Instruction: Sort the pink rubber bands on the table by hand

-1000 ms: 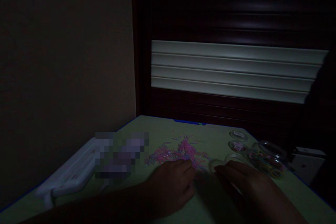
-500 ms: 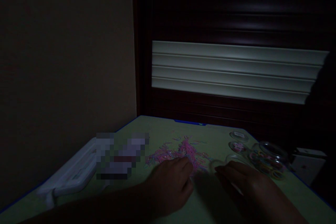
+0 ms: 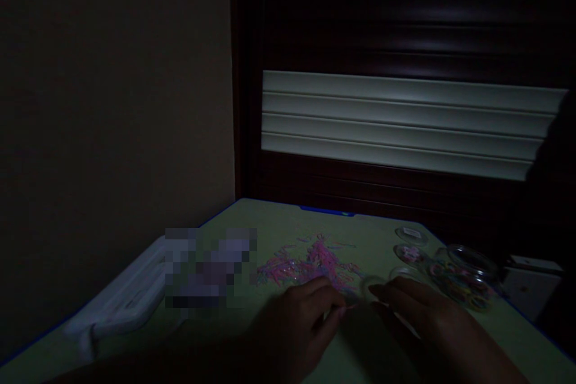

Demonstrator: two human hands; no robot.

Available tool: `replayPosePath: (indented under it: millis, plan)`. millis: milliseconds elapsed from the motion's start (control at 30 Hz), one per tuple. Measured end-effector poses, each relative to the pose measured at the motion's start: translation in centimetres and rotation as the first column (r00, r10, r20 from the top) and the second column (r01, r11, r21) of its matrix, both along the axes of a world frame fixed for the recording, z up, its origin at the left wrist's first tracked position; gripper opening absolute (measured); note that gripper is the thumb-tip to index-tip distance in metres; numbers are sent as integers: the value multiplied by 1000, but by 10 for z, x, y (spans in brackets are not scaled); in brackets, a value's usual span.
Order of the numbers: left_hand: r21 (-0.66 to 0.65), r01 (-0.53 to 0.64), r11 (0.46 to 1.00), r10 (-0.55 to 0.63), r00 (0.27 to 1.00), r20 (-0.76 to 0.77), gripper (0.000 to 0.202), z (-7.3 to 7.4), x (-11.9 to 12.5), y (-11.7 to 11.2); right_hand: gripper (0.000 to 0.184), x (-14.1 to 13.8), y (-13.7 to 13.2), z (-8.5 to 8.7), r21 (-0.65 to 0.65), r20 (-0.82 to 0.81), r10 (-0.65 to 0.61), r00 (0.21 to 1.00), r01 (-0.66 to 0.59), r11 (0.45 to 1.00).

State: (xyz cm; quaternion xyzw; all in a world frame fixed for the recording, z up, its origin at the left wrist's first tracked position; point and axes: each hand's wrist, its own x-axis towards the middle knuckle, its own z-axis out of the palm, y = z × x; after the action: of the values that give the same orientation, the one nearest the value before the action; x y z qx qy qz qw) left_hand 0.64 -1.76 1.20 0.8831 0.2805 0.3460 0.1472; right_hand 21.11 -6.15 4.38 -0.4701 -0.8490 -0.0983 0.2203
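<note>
A loose pile of thin pink and pastel bands [image 3: 321,261], probably small elastic hair bands, lies mid-table. My left hand [image 3: 310,318] is just in front of it, thumb and forefinger pinching a thin pink band [image 3: 351,306]. To its right, my right hand [image 3: 418,312] is closed around a clear round container [image 3: 371,283]. The rim shows beyond the fingertips and a pale edge between the fingers, while the rest is covered by the hand. Dim light hides finer detail.
Several clear round items stand at right: a labelled lid [image 3: 411,233], a small tub of pink pieces [image 3: 409,254] and an open jar of coloured hair ties [image 3: 463,285]. A white device [image 3: 531,285] sits beyond. At left are a white handled object [image 3: 121,300] and a pixelated item [image 3: 216,270].
My left hand has drawn back from the pile and slightly right, and a thin pink band now shows between its fingertips. The right hand has stayed nearly still.
</note>
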Motion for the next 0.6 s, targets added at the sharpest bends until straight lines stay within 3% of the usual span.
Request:
replayPosePath:
  millis: [267, 433, 600]
  plan:
    - [51, 38, 998, -37, 999, -38, 12, 0, -2, -2, 22, -3, 2, 0, -75, 19, 39, 999, -38, 997]
    - [164, 96, 982, -77, 990, -118, 11, 2, -4, -7, 33, -4, 2, -3, -107, 32, 63, 998, -59, 993]
    - [163, 83, 983, -60, 988, -141, 12, 1, -4, -5, 35, -6, -4, 3, -100, -6, 58, 998, -58, 993]
